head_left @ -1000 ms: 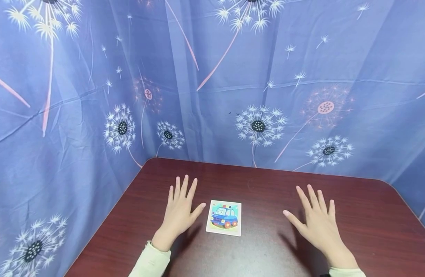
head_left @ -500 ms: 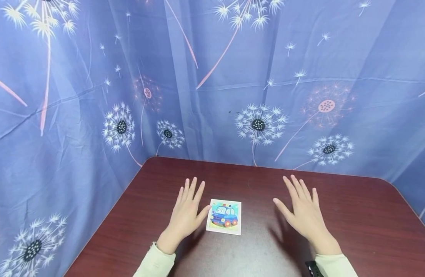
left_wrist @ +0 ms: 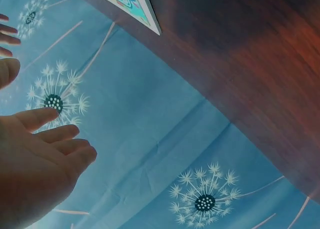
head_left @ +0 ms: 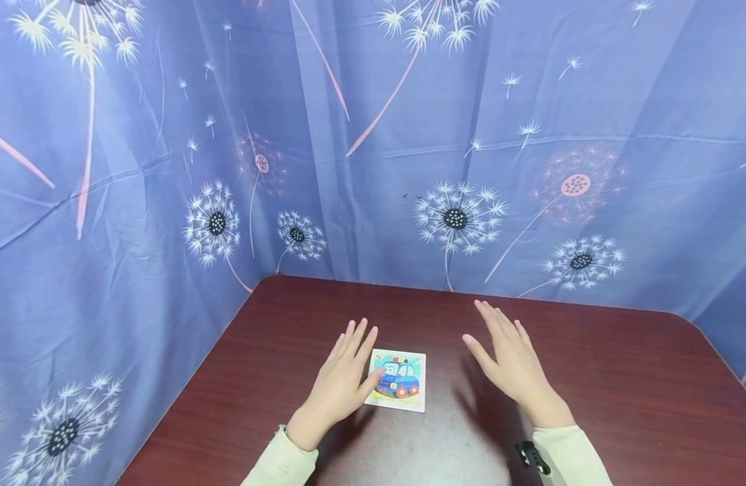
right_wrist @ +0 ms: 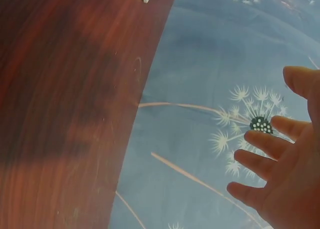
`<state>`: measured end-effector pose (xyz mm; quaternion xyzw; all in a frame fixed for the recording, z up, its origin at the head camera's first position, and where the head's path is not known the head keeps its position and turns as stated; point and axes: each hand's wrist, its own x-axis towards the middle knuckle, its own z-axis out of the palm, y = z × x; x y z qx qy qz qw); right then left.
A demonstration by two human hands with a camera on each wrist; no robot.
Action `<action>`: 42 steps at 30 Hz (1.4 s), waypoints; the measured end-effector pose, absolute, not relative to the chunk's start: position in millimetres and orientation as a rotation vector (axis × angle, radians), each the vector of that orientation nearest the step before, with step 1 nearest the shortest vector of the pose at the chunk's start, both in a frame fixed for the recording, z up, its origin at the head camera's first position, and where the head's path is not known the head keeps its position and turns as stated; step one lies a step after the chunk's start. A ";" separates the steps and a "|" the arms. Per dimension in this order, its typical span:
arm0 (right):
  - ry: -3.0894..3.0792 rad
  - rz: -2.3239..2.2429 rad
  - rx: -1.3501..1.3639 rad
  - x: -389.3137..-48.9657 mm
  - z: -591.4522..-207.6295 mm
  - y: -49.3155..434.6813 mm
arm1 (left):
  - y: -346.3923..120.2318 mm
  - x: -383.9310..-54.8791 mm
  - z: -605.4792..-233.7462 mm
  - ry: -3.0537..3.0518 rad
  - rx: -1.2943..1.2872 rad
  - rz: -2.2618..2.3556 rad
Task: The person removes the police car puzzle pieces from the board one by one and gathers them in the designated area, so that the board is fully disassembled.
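A square picture board [head_left: 403,388] with a white border and a blue cartoon car lies flat on the table. My left hand [head_left: 336,388] is at its left side, fingers straight. Its thumb covers part of the board's left edge in the head view; I cannot tell if it touches. To the right of the board, apart from it, my right hand [head_left: 512,368] hovers with fingers extended and holds nothing. A corner of the board [left_wrist: 132,4] shows at the top of the left wrist view, away from the left hand [left_wrist: 40,164].
The dark red-brown wooden table [head_left: 622,378] has rounded far corners. A blue curtain [head_left: 373,202] with dandelion prints hangs behind it and along its left side. A black band [head_left: 533,457] sits at the right wrist, by the pale sleeve.
Both hands have moved inward towards the picture board, the right hand by more. The left thumb now overlaps the board's edge in the head view. The board stays in place.
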<state>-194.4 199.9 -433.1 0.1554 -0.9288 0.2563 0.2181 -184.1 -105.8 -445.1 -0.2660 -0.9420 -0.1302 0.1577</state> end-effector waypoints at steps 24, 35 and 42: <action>-2.589 1.163 0.612 -220.5 -442.8 163.8 | -92.3 -173.5 -458.3 -2.848 -1.020 -0.381; -2.578 1.290 0.678 -232.9 -454.0 148.3 | -84.8 -171.8 -467.6 -2.936 -1.088 -0.301; -2.550 1.494 0.710 -241.8 -464.2 137.4 | -79.6 -170.8 -469.5 -2.980 -1.137 -0.267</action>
